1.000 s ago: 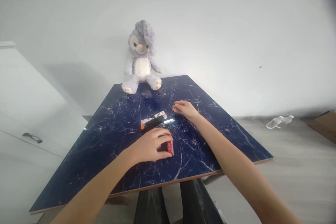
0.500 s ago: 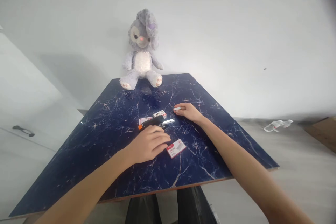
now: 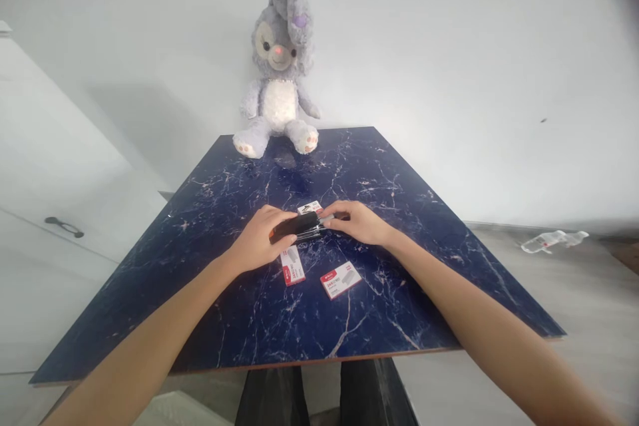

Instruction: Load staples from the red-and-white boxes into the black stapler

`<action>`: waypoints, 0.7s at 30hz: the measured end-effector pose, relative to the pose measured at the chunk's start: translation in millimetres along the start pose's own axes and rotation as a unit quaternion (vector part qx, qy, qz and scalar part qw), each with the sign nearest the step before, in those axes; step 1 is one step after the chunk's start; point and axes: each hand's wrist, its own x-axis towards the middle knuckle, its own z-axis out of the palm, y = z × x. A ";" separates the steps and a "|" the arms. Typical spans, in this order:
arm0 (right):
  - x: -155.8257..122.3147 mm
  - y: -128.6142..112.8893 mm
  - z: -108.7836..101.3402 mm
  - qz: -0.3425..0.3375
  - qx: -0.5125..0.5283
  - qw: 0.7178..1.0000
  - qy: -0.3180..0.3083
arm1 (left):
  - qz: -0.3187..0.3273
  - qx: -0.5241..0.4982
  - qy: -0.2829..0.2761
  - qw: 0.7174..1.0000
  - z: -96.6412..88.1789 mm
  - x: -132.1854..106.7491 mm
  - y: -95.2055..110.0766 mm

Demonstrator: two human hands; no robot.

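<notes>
A black stapler [image 3: 303, 223] with an orange end lies across the middle of the table. My left hand [image 3: 264, 234] is wrapped around its rear, thumb on the near side and fingers on the far side. At the stapler's front end, my right hand [image 3: 357, 221] is closed in a pinch on a small greyish strip of staples [image 3: 327, 218], mostly covered by the fingers. One red-and-white staple box [image 3: 293, 266] lies just below the stapler. Another staple box [image 3: 341, 279] sits nearer the front edge. A small white box [image 3: 309, 207] shows partly behind the stapler.
The dark blue marbled table [image 3: 399, 306] stands against a pale wall. A grey plush rabbit [image 3: 279, 100] sits at its far edge. To the left is a white cabinet with a dark handle [image 3: 64, 226]; clear plastic [image 3: 554, 239] lies on the floor at right.
My right hand has brought the strip left to the stapler's front. My left hand has gone from resting beside the stapler to gripping it, uncovering a staple box. The view has shifted slightly.
</notes>
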 end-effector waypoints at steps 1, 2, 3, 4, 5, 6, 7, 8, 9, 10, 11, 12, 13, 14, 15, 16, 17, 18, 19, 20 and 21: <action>0.1 -0.3 3.3 -0.005 -0.013 1.000 -0.006 | -0.005 -0.002 0.002 1.000 1.1 0.0 0.5; 0.2 -0.1 5.7 -0.006 -0.024 1.000 -0.010 | -0.008 -0.004 0.003 1.000 1.6 0.0 1.0; 0.3 0.5 7.2 -0.007 -0.032 0.999 -0.013 | -0.008 -0.005 0.004 1.000 1.6 0.0 1.3; 0.5 1.2 7.9 -0.006 -0.034 0.999 -0.013 | -0.007 -0.007 0.005 1.000 1.5 0.0 1.6; 0.6 2.0 7.9 -0.005 -0.031 0.999 -0.013 | -0.005 -0.009 0.005 1.000 1.3 -0.1 1.7; 0.7 2.6 7.4 -0.004 -0.025 1.000 -0.014 | -0.004 -0.011 0.003 1.000 1.0 -0.1 1.6; 0.8 3.1 6.7 -0.002 -0.020 1.000 -0.016 | -0.004 -0.013 0.002 1.000 0.8 -0.2 1.6; 0.8 3.2 6.0 -0.002 -0.017 1.000 -0.018 | -0.005 -0.014 0.003 1.000 0.7 -0.2 1.6; 0.8 3.1 5.4 -0.003 -0.018 1.000 -0.020 | -0.006 -0.014 0.003 1.000 0.5 -0.1 1.6; 0.7 2.6 5.0 -0.006 -0.022 1.000 -0.022 | -0.007 -0.014 0.003 1.000 0.3 -0.1 1.8; 0.6 2.0 4.8 -0.010 -0.030 0.999 -0.023 | -0.008 -0.013 0.003 1.000 0.0 0.0 2.2; 0.5 1.2 4.8 -0.014 -0.038 0.999 -0.022 | -0.009 -0.013 0.003 1.000 -0.4 0.1 2.6; 0.4 0.4 4.9 -0.018 -0.045 0.999 -0.021 | -0.010 -0.013 0.001 1.000 -0.8 0.2 3.0; 0.3 -0.2 5.0 -0.019 -0.050 0.998 -0.020 | -0.011 -0.014 -0.001 1.000 -1.1 0.2 3.5; 0.3 -0.5 5.2 -0.019 -0.053 0.998 -0.020 | -0.012 -0.015 -0.003 1.000 -1.5 0.2 4.0; 0.3 -0.4 5.5 -0.018 -0.055 0.998 -0.020 | -0.013 -0.017 -0.004 1.000 -1.7 0.2 4.5; 0.3 0.0 5.7 -0.016 -0.058 0.998 -0.019 | -0.015 -0.018 -0.005 1.000 -1.8 0.2 4.9; 0.4 0.6 6.1 -0.015 -0.061 0.998 -0.016 | -0.017 -0.018 -0.006 1.000 -1.8 0.1 5.3; 0.5 1.2 6.5 -0.015 -0.067 0.998 -0.015 | -0.018 -0.018 -0.008 1.000 -1.6 0.0 5.6; 0.6 1.7 7.0 -0.018 -0.076 0.997 -0.014 | -0.019 -0.018 -0.009 1.000 -1.5 -0.1 5.7; 0.6 1.7 7.4 -0.024 -0.087 0.996 -0.014 | -0.020 -0.017 -0.010 1.000 -1.3 -0.2 5.6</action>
